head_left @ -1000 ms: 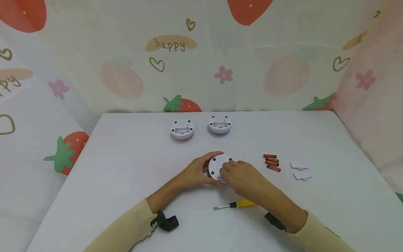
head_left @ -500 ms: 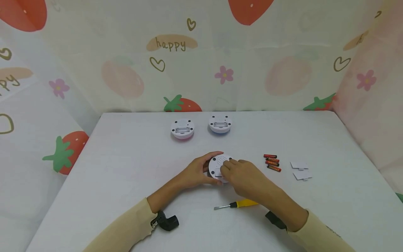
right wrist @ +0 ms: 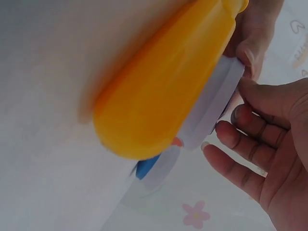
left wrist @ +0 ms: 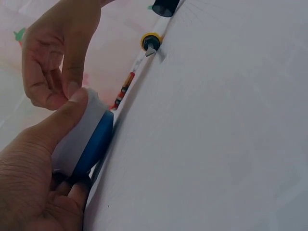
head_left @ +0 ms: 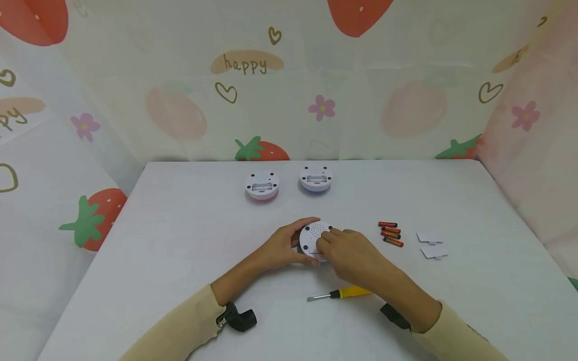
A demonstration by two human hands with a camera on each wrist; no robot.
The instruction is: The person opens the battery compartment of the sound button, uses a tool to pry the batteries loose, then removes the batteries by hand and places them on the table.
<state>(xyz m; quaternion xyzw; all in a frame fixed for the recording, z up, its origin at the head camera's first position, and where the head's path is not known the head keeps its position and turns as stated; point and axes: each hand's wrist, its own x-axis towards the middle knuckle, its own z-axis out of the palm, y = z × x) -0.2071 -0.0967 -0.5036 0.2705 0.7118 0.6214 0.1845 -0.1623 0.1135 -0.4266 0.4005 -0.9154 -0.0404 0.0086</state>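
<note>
My left hand [head_left: 282, 248] grips a round white battery device [head_left: 311, 234] by its side, its perforated underside with dark feet facing up. In the left wrist view, a blue band [left wrist: 96, 144] runs round the device's lower part. My right hand [head_left: 349, 255] bends over the near right part of the underside, thumb and forefinger pinching at the battery cover [head_left: 312, 250]. Those fingers hide most of the cover. The other right fingers are loosely bent beside the device in the right wrist view. Close below my right hand lies a yellow-handled screwdriver [head_left: 354, 292], with its flat tip toward the left.
Two similar round devices, one with a pink side [head_left: 262, 185] and one with a blue side [head_left: 315, 178], stand upside down at the back, battery bays uncovered. Several red batteries [head_left: 390, 233] lie to the right. Beyond them are two white covers [head_left: 432, 244].
My right fingertips shift very slightly over the battery cover, baring a little more of it half a second ago than now. My left hand and the device stay in place.
</note>
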